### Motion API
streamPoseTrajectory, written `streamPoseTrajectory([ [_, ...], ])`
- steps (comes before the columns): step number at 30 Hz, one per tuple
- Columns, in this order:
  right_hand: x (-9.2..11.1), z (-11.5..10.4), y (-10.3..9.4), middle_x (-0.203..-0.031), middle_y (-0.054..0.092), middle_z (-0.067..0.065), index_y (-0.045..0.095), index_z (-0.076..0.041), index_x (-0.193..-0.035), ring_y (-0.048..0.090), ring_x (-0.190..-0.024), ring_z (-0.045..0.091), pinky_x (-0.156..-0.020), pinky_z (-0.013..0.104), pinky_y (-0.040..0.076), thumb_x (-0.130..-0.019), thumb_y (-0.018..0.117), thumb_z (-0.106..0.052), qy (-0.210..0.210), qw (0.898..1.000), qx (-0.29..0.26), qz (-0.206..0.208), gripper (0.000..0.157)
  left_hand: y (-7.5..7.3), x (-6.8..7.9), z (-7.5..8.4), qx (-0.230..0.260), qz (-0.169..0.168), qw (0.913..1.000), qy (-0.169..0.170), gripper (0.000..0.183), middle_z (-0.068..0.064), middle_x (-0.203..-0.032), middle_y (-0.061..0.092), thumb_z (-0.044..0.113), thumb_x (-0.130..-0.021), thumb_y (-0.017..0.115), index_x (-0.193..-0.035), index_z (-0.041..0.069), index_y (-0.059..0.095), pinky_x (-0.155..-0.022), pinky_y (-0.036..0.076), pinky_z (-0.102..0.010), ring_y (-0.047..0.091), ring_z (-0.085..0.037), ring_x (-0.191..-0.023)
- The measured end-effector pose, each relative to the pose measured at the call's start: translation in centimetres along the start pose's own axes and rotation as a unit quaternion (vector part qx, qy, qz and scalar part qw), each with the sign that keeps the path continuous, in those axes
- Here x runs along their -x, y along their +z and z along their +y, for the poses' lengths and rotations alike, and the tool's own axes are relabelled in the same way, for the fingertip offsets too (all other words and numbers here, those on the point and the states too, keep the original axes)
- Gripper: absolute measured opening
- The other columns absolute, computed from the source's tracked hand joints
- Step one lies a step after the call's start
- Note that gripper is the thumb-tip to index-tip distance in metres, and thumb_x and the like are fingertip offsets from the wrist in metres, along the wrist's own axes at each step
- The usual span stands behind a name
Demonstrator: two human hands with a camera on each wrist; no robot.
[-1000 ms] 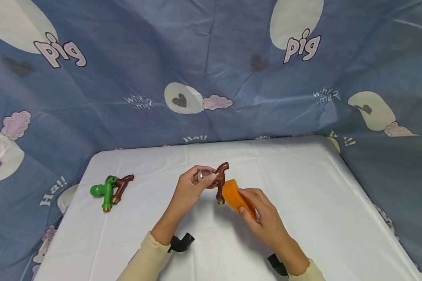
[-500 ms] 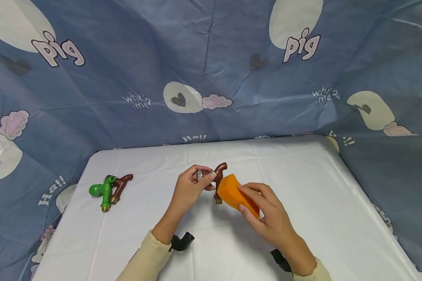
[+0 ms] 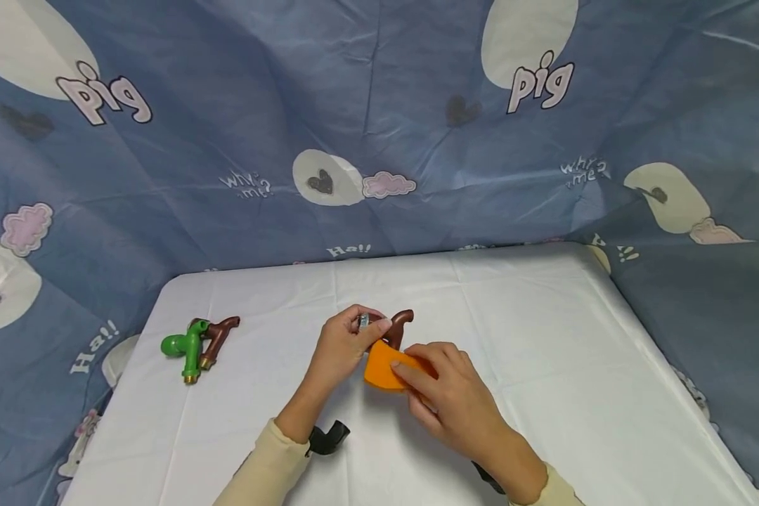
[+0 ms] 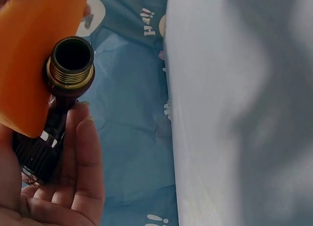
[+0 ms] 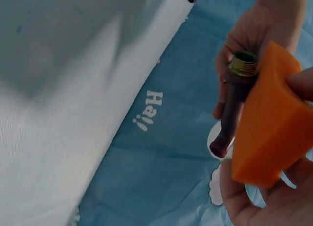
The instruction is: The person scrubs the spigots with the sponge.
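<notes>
My left hand [image 3: 341, 348] grips a brown faucet [image 3: 401, 327] by its ribbed handle end, above the middle of the table. The faucet's brass threaded end [image 4: 72, 74] faces the left wrist camera. An orange sponge [image 3: 382, 367] is pinched between the thumb and fingers of my right hand [image 3: 449, 393]. It lies against the side of the faucet body, and in the head view it hides the faucet's lower part. The right wrist view shows the sponge [image 5: 271, 123] right beside the faucet [image 5: 234, 106].
On the left of the white table [image 3: 278, 295] lie a green faucet [image 3: 192, 349] and another brown faucet [image 3: 220, 339], touching or overlapping. Black camera mounts [image 3: 329, 437] sit at my wrists. A printed blue cloth [image 3: 379, 126] hangs behind the table.
My right hand has moved left with the sponge, which now covers the lower part of the faucet. The held faucet has dipped slightly toward me.
</notes>
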State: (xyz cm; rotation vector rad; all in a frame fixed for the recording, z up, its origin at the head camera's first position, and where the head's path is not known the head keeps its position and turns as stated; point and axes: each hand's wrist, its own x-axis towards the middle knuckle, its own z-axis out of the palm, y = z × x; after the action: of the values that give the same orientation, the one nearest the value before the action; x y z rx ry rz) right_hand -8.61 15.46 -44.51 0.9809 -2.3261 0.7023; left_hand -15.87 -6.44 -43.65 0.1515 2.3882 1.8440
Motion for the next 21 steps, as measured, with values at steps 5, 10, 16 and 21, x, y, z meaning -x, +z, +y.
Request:
streamPoseTrajectory([
  [5, 0.4, -0.4, -0.6, -0.129, 0.063, 0.002, 0.076, -0.019, -0.126, 0.056, -0.115, 0.022, -0.098, 0.038, 0.050, -0.094, 0.070, -0.020, 0.017, 0.997, -0.061, -0.034, 0.032, 0.0, -0.1, -0.1, 0.051, -0.013, 0.9986, -0.002, 0.031, -0.007, -0.091, 0.076, 0.039, -0.096, 0.078, -0.111, 0.012, 0.073, -0.079, 0.064, -0.039, 0.076, -0.025, -0.083],
  [10, 0.8, 0.4, -1.9, -0.128, 0.063, -0.003, 0.074, -0.019, -0.128, 0.057, -0.116, 0.017, -0.097, 0.030, 0.052, -0.091, 0.075, -0.018, 0.059, 0.993, -0.097, -0.028, 0.037, -0.1, -0.3, 0.0, 0.097, -0.011, 0.9952, -0.012, 0.035, -0.012, -0.097, 0.078, 0.035, -0.097, 0.077, -0.115, 0.007, 0.069, -0.078, 0.064, -0.045, 0.078, -0.029, -0.080],
  [16, 0.9, 2.3, -3.0, -0.126, 0.064, 0.003, 0.072, -0.012, -0.129, 0.059, -0.112, 0.021, -0.090, 0.021, 0.051, -0.088, 0.075, -0.009, 0.097, 0.986, -0.115, 0.065, 0.041, -0.3, -0.3, 0.3, 0.113, -0.014, 0.9934, -0.015, 0.033, -0.015, -0.098, 0.078, 0.030, -0.099, 0.075, -0.116, 0.002, 0.068, -0.073, 0.064, -0.040, 0.077, -0.029, -0.073],
  [21, 0.9, 2.5, -2.2, -0.131, 0.061, 0.007, 0.068, -0.009, -0.136, 0.059, -0.115, 0.023, -0.095, 0.017, 0.050, -0.092, 0.076, -0.008, 0.131, 0.983, -0.107, 0.078, 0.044, -0.2, -0.1, 0.5, 0.121, -0.047, 0.9915, -0.011, 0.036, -0.016, -0.100, 0.078, 0.029, -0.102, 0.072, -0.120, -0.001, 0.065, -0.071, 0.064, -0.042, 0.077, -0.029, -0.071],
])
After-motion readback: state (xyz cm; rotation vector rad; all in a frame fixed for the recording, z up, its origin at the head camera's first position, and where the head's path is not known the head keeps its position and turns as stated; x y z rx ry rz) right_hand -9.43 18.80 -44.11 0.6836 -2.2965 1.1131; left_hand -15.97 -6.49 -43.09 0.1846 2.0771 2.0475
